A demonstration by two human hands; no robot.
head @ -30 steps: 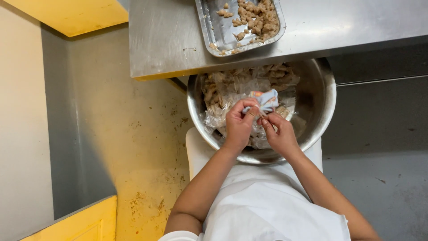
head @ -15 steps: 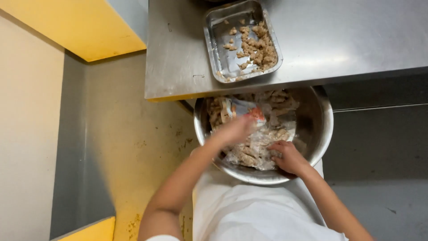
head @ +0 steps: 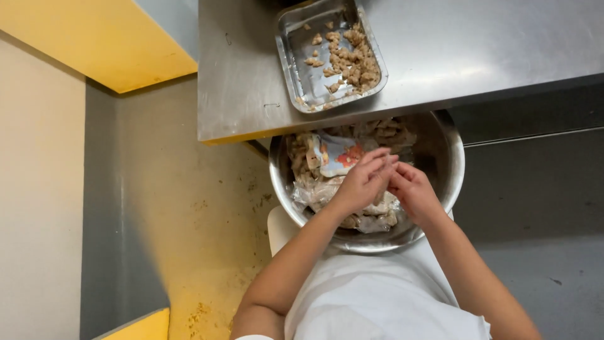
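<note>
Both hands' grip (head: 389, 178) meets over steel bowl (head: 450, 182) holding plastic packets (head: 336, 157).

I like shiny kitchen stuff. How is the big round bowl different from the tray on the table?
The bowl is round and deep; the tray is rectangular and shallow. The bowl sits below the table edge, on the person's lap it seems; the tray lies on the table. The bowl holds clear bags with brown pieces; the tray holds loose pieces. Both are shiny metal.
</note>
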